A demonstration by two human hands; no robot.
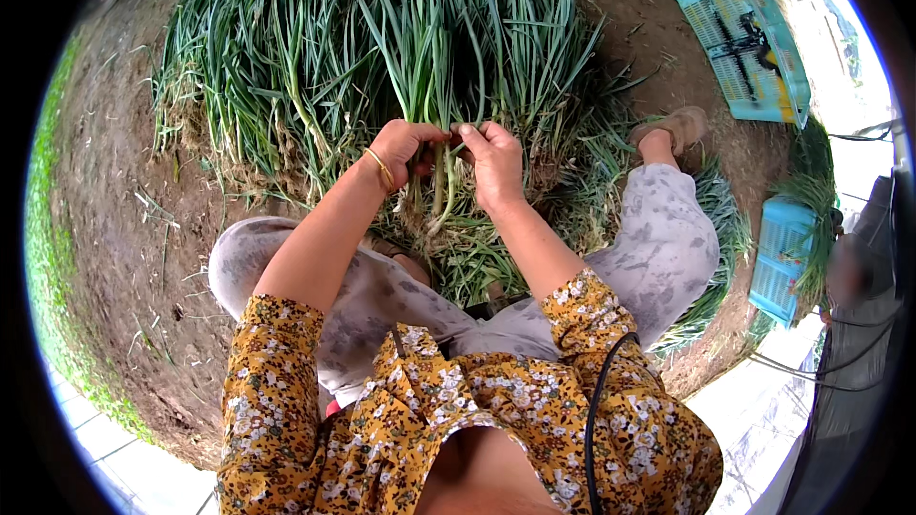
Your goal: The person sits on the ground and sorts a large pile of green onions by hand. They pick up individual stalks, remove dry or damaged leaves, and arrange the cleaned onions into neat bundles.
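Note:
Between my knees my left hand (406, 151) is closed around a small bunch of green onions (428, 75). The leaves point away from me, and the pale, rooted ends hang below my fingers. My right hand (494, 163) meets the left thumb at the bunch, pinching a green onion stalk (451, 179) between thumb and fingers. Its fingertips are partly hidden. Just beyond both hands lies a large heap of green onions (300, 43), with soil-covered roots (265, 172) facing me. Stripped leaves and trimmings (479, 265) litter the ground beneath my hands.
More green onions (715, 229) lie beyond my right leg. On the right are a turquoise plastic crate (744, 43) and a blue crate (783, 257) with green leaves against it. Another person (851, 272) is at the right edge. Bare soil (136, 243) stretches left towards grass (50, 229).

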